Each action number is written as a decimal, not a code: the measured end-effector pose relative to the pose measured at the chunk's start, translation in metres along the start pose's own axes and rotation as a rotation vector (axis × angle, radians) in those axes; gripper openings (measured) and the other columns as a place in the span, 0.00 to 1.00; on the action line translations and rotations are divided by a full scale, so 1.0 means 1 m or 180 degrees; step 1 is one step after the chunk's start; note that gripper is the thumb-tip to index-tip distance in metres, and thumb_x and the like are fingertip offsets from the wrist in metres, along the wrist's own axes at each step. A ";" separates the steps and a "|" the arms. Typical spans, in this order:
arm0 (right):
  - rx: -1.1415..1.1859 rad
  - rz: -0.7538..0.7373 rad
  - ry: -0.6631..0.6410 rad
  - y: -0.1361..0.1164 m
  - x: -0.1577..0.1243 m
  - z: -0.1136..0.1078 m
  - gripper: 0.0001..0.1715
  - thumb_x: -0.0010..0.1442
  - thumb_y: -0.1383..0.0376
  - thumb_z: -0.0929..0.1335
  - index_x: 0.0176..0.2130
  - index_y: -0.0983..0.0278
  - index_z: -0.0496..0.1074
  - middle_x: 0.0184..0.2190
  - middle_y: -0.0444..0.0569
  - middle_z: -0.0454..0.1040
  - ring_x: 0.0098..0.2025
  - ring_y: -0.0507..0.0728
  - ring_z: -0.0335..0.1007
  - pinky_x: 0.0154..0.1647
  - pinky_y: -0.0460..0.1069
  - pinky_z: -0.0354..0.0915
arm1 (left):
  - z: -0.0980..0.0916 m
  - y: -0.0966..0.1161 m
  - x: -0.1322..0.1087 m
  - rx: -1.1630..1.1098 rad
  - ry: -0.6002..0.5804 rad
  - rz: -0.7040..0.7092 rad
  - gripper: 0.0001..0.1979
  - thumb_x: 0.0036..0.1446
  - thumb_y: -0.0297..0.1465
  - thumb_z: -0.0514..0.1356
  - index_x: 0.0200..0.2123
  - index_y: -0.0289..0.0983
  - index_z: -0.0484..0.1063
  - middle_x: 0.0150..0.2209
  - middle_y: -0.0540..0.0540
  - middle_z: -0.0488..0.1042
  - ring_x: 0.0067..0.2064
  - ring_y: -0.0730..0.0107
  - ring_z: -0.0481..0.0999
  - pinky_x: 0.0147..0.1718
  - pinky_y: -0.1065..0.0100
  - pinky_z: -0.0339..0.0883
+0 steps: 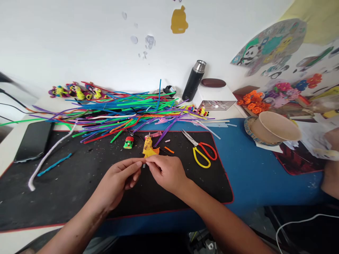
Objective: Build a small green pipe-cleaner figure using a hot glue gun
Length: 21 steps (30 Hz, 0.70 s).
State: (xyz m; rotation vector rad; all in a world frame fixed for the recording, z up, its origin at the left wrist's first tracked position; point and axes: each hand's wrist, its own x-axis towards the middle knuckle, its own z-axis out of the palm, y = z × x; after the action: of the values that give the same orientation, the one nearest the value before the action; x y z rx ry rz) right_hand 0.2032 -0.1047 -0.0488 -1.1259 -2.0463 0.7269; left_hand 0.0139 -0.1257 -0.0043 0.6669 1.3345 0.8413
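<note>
My left hand [119, 180] and my right hand [166, 173] meet fingertip to fingertip over the black mat [66, 183]. Between them they pinch a tiny pale piece [144, 164], too small to identify. Just beyond the fingers lies a yellow glue gun [148, 147], with a small green and red pipe-cleaner figure [129, 142] to its left. Yellow and red scissors [201, 152] rest on the mat to the right of my right hand.
A big pile of coloured pipe cleaners [119, 113] spreads across the back. A phone [34, 141] lies far left, a black flask [194, 80] and white box [215, 97] behind. A paper cup [275, 127] lies tipped on a plate. Another person's hand [331, 165] is at the right edge.
</note>
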 end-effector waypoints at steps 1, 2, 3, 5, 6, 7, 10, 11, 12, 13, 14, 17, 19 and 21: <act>0.0008 0.0054 0.0034 0.000 0.000 0.000 0.11 0.76 0.63 0.68 0.46 0.56 0.82 0.37 0.48 0.89 0.34 0.56 0.83 0.37 0.49 0.65 | 0.000 0.000 0.000 0.0011 0.0000 -0.0001 0.26 0.42 0.50 0.78 0.36 0.35 0.85 0.20 0.53 0.67 0.22 0.75 0.60 0.20 0.72 0.47; 0.0025 0.0110 0.0058 0.000 -0.001 0.000 0.11 0.76 0.62 0.68 0.45 0.56 0.82 0.34 0.47 0.87 0.31 0.56 0.81 0.36 0.49 0.64 | -0.001 -0.001 0.001 0.0029 -0.0012 -0.0004 0.27 0.43 0.50 0.78 0.37 0.34 0.85 0.21 0.53 0.67 0.22 0.75 0.61 0.20 0.72 0.47; 0.0056 0.0163 0.0070 0.000 -0.001 0.000 0.11 0.75 0.62 0.68 0.45 0.56 0.82 0.31 0.46 0.86 0.29 0.55 0.79 0.35 0.49 0.63 | -0.002 -0.002 0.002 0.0059 -0.0030 -0.0005 0.27 0.43 0.51 0.78 0.38 0.34 0.86 0.21 0.53 0.67 0.22 0.75 0.61 0.20 0.72 0.47; 0.0173 0.0259 0.0095 0.000 -0.001 -0.001 0.11 0.75 0.60 0.68 0.44 0.57 0.82 0.28 0.44 0.83 0.26 0.54 0.75 0.34 0.48 0.63 | -0.006 -0.003 0.004 0.0165 -0.0056 0.0021 0.29 0.44 0.53 0.77 0.39 0.35 0.87 0.21 0.52 0.68 0.22 0.74 0.61 0.20 0.72 0.48; 0.0250 0.0310 0.0133 0.000 -0.001 -0.002 0.12 0.75 0.60 0.68 0.44 0.57 0.83 0.27 0.44 0.82 0.26 0.54 0.74 0.33 0.48 0.63 | -0.009 -0.003 0.004 0.0251 -0.0034 0.0067 0.29 0.45 0.54 0.77 0.39 0.35 0.87 0.22 0.52 0.68 0.22 0.74 0.61 0.20 0.72 0.50; 0.0327 0.0371 0.0191 0.001 -0.002 -0.003 0.12 0.74 0.59 0.68 0.44 0.57 0.83 0.26 0.44 0.80 0.25 0.53 0.72 0.33 0.48 0.63 | -0.013 -0.003 0.005 0.0357 0.0030 0.0149 0.29 0.46 0.54 0.76 0.40 0.35 0.87 0.23 0.51 0.69 0.23 0.73 0.63 0.20 0.72 0.51; 0.0521 0.0607 0.0447 0.005 -0.004 -0.008 0.12 0.72 0.59 0.69 0.42 0.59 0.83 0.22 0.42 0.73 0.23 0.53 0.67 0.31 0.48 0.63 | -0.028 -0.001 0.004 0.0852 0.0415 0.0559 0.28 0.49 0.55 0.74 0.43 0.39 0.88 0.25 0.50 0.72 0.26 0.70 0.68 0.24 0.71 0.59; 0.0570 0.0678 0.0518 0.007 -0.005 -0.009 0.11 0.72 0.59 0.70 0.41 0.59 0.83 0.21 0.41 0.70 0.23 0.52 0.66 0.31 0.48 0.63 | -0.033 0.000 0.003 0.1071 0.0535 0.0678 0.27 0.51 0.55 0.73 0.43 0.39 0.88 0.26 0.50 0.73 0.27 0.68 0.70 0.26 0.70 0.61; 0.0607 0.0740 0.0569 0.009 -0.007 -0.010 0.11 0.71 0.59 0.70 0.41 0.60 0.82 0.20 0.40 0.68 0.22 0.52 0.65 0.31 0.47 0.63 | -0.038 0.001 0.003 0.1295 0.0632 0.0765 0.27 0.52 0.56 0.72 0.43 0.40 0.88 0.26 0.49 0.74 0.27 0.67 0.71 0.27 0.70 0.63; 0.0631 0.0782 0.0614 0.011 -0.009 -0.010 0.11 0.71 0.59 0.70 0.40 0.60 0.82 0.20 0.39 0.67 0.22 0.52 0.64 0.30 0.47 0.63 | -0.042 0.000 0.002 0.1518 0.0707 0.0815 0.26 0.53 0.56 0.71 0.43 0.41 0.88 0.27 0.49 0.76 0.28 0.66 0.73 0.28 0.69 0.64; 0.0644 0.0802 0.0660 0.013 -0.012 -0.010 0.11 0.71 0.59 0.70 0.40 0.60 0.82 0.20 0.38 0.66 0.22 0.52 0.63 0.30 0.47 0.63 | -0.045 0.000 0.002 0.1727 0.0773 0.0839 0.26 0.53 0.56 0.69 0.43 0.42 0.88 0.28 0.48 0.79 0.30 0.64 0.75 0.29 0.68 0.66; 0.0654 0.0739 0.0786 0.018 -0.020 -0.006 0.10 0.71 0.60 0.70 0.40 0.61 0.81 0.20 0.37 0.66 0.22 0.51 0.63 0.29 0.46 0.63 | -0.052 -0.008 0.003 0.2230 0.0943 0.0878 0.25 0.55 0.55 0.65 0.43 0.43 0.87 0.37 0.47 0.86 0.35 0.59 0.81 0.33 0.66 0.70; 0.0649 0.0648 0.0841 0.019 -0.024 -0.003 0.09 0.71 0.62 0.70 0.40 0.61 0.81 0.19 0.37 0.65 0.21 0.51 0.63 0.29 0.46 0.64 | -0.055 -0.014 0.006 0.2490 0.0996 0.0934 0.24 0.58 0.54 0.63 0.44 0.44 0.86 0.39 0.47 0.87 0.38 0.57 0.83 0.36 0.65 0.71; 0.0602 0.0586 0.0847 0.019 -0.026 0.000 0.08 0.71 0.63 0.70 0.40 0.61 0.81 0.19 0.36 0.64 0.21 0.51 0.63 0.29 0.46 0.64 | -0.056 -0.020 0.010 0.2737 0.0979 0.1011 0.23 0.60 0.52 0.61 0.45 0.44 0.86 0.39 0.47 0.87 0.38 0.57 0.83 0.38 0.64 0.72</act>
State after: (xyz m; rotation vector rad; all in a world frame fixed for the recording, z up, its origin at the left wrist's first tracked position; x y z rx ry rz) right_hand 0.2230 -0.1182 -0.0701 -1.2391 -1.6333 0.7958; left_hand -0.0380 -0.1317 -0.0337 1.4919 1.9146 0.6029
